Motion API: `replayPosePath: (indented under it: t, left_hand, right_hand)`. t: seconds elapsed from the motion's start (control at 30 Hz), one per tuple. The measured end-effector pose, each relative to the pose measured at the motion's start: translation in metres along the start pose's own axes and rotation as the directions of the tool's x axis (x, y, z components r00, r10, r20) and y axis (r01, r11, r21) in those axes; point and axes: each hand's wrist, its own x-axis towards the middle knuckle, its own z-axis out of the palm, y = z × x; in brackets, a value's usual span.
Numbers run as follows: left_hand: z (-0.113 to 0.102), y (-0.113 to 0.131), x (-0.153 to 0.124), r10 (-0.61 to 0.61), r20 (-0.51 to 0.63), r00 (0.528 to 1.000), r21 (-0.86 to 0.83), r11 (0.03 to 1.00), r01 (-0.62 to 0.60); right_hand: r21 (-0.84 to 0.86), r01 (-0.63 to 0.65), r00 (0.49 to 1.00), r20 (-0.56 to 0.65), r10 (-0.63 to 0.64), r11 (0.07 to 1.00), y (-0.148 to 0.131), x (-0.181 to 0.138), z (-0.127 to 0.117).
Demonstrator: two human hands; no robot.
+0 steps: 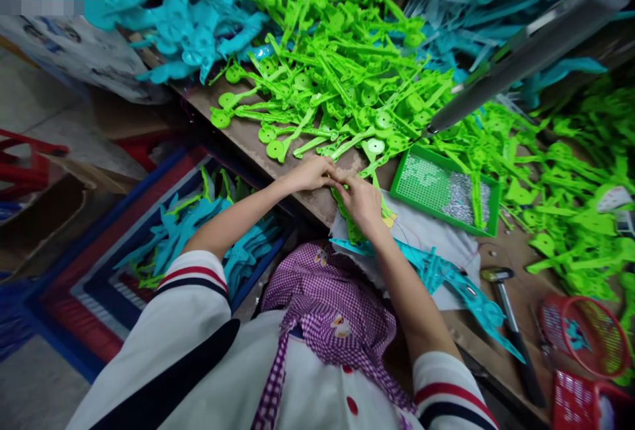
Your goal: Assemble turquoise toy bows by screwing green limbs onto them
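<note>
My left hand (313, 173) and my right hand (364, 204) meet over the table's front edge. Their fingers are pinched together, fingertips almost touching, and whatever lies between them is too small or hidden to name. Just under my right hand is a lime-green plastic part (353, 230), partly covered by the hand. A white cloth (459, 255) is spread beneath. Across it, under my right forearm, stretches a long turquoise plastic part (469, 288). Beyond my fingers lies a big heap of lime-green plastic parts with round discs (342, 79).
To the right stand a green perforated tray (421, 185) of small metal pieces, a hammer (513, 324) and a red basket (583, 337). A grey pole (526, 53) slants over the heap. Turquoise parts (193, 20) are piled far left. A blue-rimmed crate (64, 344) holds parts at lower left.
</note>
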Motion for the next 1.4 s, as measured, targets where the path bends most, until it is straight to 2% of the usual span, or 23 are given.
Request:
replayPosePath:
  t: [0.13,0.27,0.5,0.73,0.93,1.13,1.4]
  left_hand:
    - [-0.001,-0.007,-0.005,0.035,0.03,0.999,-0.109,0.994,-0.031]
    - [0.0,-0.009,-0.007,0.015,0.023,1.0,-0.15,0.989,-0.011]
    - [-0.003,-0.007,-0.005,0.029,0.053,0.998,-0.142,0.99,-0.021]
    - [-0.001,-0.005,-0.003,-0.001,0.018,1.0,-0.108,0.994,0.003]
    - [-0.005,-0.005,-0.004,0.014,0.052,0.999,-0.114,0.994,-0.008]
    - [-0.001,-0.004,-0.001,-0.004,0.024,1.0,-0.079,0.997,0.005]
    - [-0.009,0.001,0.001,-0.012,0.071,0.997,-0.044,0.999,0.015]
  right_hand:
    - [0.083,-0.033,0.998,-0.053,0.038,0.996,0.003,-0.002,0.007]
    - [0.113,-0.055,0.995,-0.077,0.064,0.992,0.005,-0.004,0.011]
    - [0.133,-0.041,0.992,-0.109,0.055,0.99,0.007,-0.006,0.011]
    - [0.106,-0.02,0.994,-0.107,0.032,0.994,0.009,-0.009,0.015]
    - [0.117,0.03,0.994,-0.107,-0.017,0.993,0.01,-0.01,0.016]
    - [0.088,0.022,0.996,-0.089,-0.015,0.996,0.008,-0.009,0.015]
    - [0.086,0.036,0.998,-0.053,-0.031,0.996,0.006,-0.011,0.014]
